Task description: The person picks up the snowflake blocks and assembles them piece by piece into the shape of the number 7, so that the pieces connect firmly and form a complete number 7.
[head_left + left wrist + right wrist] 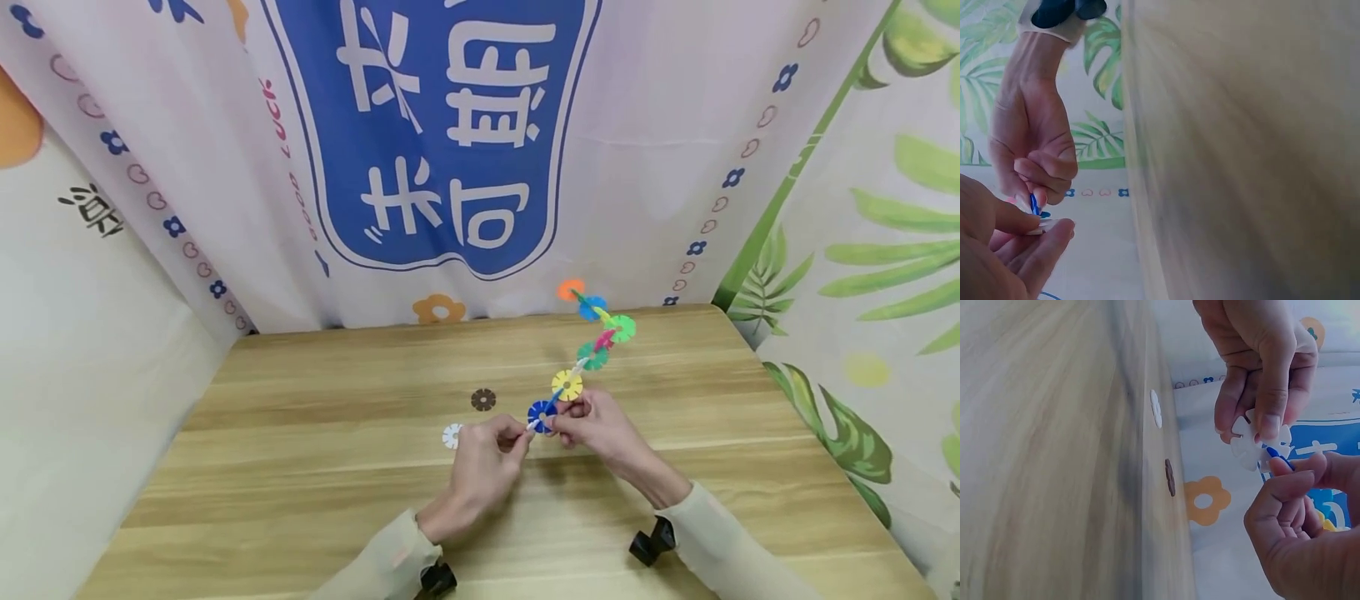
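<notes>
My left hand (483, 471) pinches a white notched disc (1244, 449) between thumb and fingers. A dark blue notched disc (537, 412) is pinched by my right hand (611, 433), edge-on to the white one. The two discs meet at their rims; whether their slots are joined I cannot tell. From the blue disc a zigzag chain of interlocked discs rises away, including a yellow disc (567, 385), a teal disc (591, 357), a bright green disc (622, 328) and, at the far end, an orange disc (570, 289). Fingers cover part of both pinched discs.
A loose brown disc (483, 400) lies flat on the wooden table (315, 417). Nearer the left hand lies a loose white disc (452, 436), partly hidden by that hand in the head view. A printed curtain (637, 167) hangs behind the table's back edge.
</notes>
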{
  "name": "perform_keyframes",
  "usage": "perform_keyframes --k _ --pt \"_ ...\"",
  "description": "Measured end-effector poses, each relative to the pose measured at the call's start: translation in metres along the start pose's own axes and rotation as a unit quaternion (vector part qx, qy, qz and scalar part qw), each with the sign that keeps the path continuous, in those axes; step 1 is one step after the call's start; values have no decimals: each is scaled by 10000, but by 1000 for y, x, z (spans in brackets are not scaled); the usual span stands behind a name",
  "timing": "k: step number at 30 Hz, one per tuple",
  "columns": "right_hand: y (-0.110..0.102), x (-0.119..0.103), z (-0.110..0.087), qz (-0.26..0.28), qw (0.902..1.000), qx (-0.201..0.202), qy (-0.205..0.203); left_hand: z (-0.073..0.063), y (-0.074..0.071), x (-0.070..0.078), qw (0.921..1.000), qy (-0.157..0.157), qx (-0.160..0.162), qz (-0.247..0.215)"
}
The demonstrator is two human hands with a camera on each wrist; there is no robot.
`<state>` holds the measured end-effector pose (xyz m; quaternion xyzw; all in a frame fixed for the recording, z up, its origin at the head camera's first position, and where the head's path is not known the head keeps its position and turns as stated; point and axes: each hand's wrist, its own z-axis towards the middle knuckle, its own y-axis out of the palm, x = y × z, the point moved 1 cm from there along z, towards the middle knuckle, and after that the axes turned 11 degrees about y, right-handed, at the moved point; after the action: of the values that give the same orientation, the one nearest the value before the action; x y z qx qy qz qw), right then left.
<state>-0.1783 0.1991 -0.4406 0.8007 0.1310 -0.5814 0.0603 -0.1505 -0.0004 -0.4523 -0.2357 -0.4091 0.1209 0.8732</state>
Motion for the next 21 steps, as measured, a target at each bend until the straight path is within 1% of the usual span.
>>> perform_keyframes --k 2,4,8,9,11,13,15,17,19,21 --pt "2 -2 1 -45 9999 119 -58 1 -1 -1 9999 -112 -25 -53" --pt "3 -3 1 -67 9997 203 -66 3 -1 -2 9999 -127 -66 -32" --pt "2 -1 1 36 9997 228 -33 5 -3 -3 9998 59 -143 138" --pt "2 0 1 50 9998 198 -26 6 -4 -3 9995 120 -213 193" --pt "0 1 2 70 9999 151 -30 10 -9 -6 9983 121 -526 200" --pt "-1 2 3 53 9998 173 -4 14 -16 -12 9943 36 -1035 251" --pt "-3 2 4 30 9997 219 33 16 -25 -23 9867 -100 -1583 364" --pt "-5 2 5 19 9996 267 71 17 -35 -37 9774 -201 -2005 647" --pt "-6 1 5 10 9994 330 103 17 -44 -53 9707 -209 -2204 936" --pt "-8 0 5 2 9992 378 125 18 -52 -67 9662 -202 -2289 1167"
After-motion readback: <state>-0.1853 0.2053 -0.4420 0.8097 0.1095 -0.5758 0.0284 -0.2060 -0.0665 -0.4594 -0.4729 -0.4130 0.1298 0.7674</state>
